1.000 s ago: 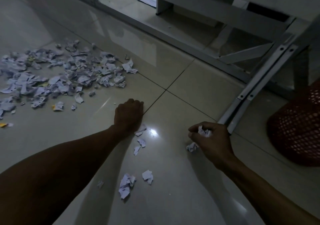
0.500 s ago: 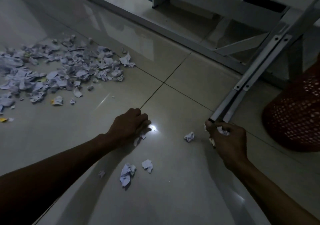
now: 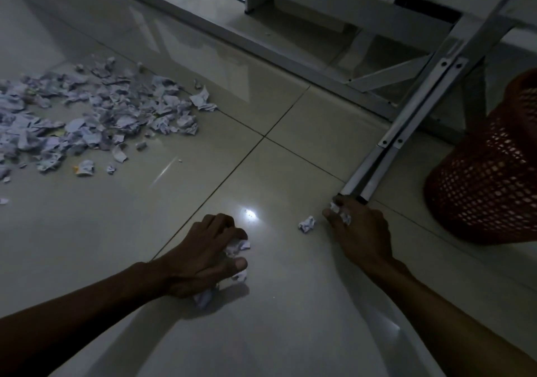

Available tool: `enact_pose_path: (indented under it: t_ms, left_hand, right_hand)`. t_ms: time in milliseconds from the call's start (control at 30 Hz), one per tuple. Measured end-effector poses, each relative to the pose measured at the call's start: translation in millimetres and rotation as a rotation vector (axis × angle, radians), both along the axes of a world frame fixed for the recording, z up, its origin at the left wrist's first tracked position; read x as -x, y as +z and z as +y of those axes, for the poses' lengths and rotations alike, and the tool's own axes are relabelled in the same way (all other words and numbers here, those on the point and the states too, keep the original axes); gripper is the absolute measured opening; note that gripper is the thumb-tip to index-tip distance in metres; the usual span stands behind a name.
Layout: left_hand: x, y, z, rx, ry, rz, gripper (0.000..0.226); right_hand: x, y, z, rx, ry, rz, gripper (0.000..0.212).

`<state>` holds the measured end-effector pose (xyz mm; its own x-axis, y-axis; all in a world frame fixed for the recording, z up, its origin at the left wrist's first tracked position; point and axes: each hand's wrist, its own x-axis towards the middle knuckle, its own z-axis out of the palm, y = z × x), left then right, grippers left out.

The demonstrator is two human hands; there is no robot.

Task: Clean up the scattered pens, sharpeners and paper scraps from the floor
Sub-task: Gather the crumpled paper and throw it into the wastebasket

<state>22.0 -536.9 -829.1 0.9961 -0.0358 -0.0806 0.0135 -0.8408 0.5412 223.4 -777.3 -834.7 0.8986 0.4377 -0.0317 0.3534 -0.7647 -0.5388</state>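
My left hand lies low on the tiled floor with its fingers curled over several crumpled white paper scraps; more scraps peek out under the palm. My right hand grips a few scraps between its fingers, right at the foot of a metal leg. One loose crumpled scrap lies on the floor just left of that hand. A large heap of paper scraps is spread at the far left. No pens or sharpeners show.
A red mesh basket stands at the right edge. A slanted white metal table leg ends by my right hand. A white frame rail and furniture run along the back.
My left hand has pulled back toward me, gathering the small scraps beneath it. My right hand has moved right to the leg's foot, leaving one scrap on the floor.
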Motion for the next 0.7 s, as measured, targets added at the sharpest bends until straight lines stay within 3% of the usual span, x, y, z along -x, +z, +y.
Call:
enact_pose_path:
  t_ms: [100, 233, 367, 533, 700]
  left_hand:
    - [13, 8, 1, 0.072, -0.049, 0.072, 0.068]
    - [35, 5, 1, 0.059, -0.09, 0.204, 0.102]
    - [49, -9, -18, -0.139, -0.057, -0.021, 0.118]
    - [36, -26, -48, -0.248, 0.13, -0.131, 0.102]
    - [6, -29, -74, -0.295, 0.36, -0.245, 0.052]
  right_hand:
    - [1, -2, 4, 0.013, 0.011, 0.028, 0.039]
    - [10, -4, 7, -0.013, 0.045, 0.049, 0.04]
    - [28, -2, 16, -0.039, 0.129, 0.038, 0.052]
    - [42, 0, 30, -0.007, 0.176, 0.059, 0.077]
    - [44, -9, 40, 0.158, 0.228, -0.054, 0.065]
